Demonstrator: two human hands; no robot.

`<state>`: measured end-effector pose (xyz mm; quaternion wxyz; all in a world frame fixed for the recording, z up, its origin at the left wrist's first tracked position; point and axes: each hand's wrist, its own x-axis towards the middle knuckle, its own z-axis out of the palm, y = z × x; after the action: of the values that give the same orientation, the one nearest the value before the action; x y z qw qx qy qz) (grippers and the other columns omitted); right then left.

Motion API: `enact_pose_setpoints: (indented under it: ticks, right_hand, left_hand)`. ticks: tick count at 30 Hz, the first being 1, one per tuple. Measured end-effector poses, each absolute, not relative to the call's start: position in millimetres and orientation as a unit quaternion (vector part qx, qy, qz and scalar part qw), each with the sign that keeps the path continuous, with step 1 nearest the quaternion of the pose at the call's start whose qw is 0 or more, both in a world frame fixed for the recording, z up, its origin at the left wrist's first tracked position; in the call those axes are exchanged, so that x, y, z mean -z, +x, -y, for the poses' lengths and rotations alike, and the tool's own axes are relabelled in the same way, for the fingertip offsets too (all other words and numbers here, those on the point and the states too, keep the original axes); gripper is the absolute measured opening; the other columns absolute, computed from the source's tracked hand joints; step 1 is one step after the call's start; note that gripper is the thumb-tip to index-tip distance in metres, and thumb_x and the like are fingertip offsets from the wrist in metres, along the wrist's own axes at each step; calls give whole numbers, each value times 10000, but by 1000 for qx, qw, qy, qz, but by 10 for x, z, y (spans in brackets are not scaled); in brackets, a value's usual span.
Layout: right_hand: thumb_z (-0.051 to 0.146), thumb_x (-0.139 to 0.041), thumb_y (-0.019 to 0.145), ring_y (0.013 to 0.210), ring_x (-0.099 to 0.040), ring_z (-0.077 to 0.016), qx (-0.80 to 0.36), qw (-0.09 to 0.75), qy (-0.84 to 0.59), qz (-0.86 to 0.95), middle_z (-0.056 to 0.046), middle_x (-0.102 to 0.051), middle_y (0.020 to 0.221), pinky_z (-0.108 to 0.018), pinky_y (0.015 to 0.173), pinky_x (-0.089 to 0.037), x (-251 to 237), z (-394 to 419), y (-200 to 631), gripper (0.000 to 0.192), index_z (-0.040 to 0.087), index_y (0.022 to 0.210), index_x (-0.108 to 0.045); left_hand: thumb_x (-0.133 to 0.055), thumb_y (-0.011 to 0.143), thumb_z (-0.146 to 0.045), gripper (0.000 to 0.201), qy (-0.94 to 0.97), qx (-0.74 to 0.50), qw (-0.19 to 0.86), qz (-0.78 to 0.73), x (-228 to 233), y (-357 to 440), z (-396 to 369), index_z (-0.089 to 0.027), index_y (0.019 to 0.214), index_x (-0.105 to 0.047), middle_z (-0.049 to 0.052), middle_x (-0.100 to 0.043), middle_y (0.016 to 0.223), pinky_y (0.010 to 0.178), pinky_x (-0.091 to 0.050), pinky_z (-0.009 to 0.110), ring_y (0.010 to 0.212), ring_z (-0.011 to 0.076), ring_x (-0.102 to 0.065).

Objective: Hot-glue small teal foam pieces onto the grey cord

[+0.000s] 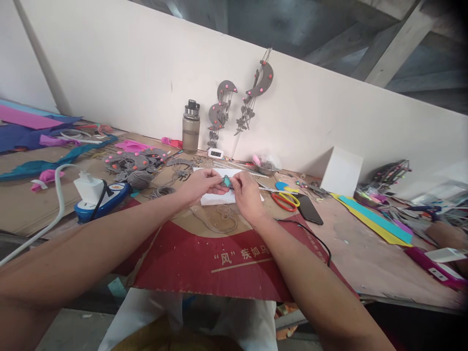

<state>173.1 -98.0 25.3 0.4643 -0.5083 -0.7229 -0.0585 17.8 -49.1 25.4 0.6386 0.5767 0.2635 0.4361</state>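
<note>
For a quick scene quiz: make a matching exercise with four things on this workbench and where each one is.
Things:
1. teal piece
2. scissors
3. bottle
4. crescent ornaments

Places:
A. hanging on the white wall board
B. standing at the foot of the wall, left of the hands
C. pinched between the left hand and right hand
D. lying flat beside a black phone, right of the hands

Pairs: 1-C, 2-D, 3-B, 4-A

bottle (191,127) behind paper (219,197) — scissors (285,200) rt
</note>
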Motion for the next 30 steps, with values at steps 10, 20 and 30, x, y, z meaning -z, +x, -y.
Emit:
enact_pose_setpoints:
  ticks: [10, 20, 30]
  right_hand:
    - [319, -404, 938, 673, -471, -140, 42, 454, -528, 716, 1, -532, 690, -268, 646, -332, -233, 994, 1711, 265, 202, 727, -513]
    - [356, -390, 940, 641, -479, -130, 22, 467, -540, 700, 8, -544, 670, -258, 631, -331, -240, 980, 1725, 309, 198, 705, -513]
    - [350, -375, 942, 636, -456, -127, 25, 467, -530, 708, 10, -518, 661, -256, 622, -325, -252, 974, 1734, 317, 206, 672, -461]
  left_hand:
    - [-695, 718, -267, 205, 584, -457, 625, -245, -179, 204, 503, -134, 738, -541, 14, -603, 715, 579, -478, 234, 706, 125, -621]
    - [-709, 692, -120, 221, 515, -436, 710, -203, -177, 238, 517, -119, 817, -527, 26, -638, 682, 727, -510, 291, 651, 117, -637]
    - [-723, 644, -51, 356, 546, -359, 736, -178, -171, 208, 487, -123, 961, -577, 34, -658, 786, 540, -446, 193, 663, 117, -655]
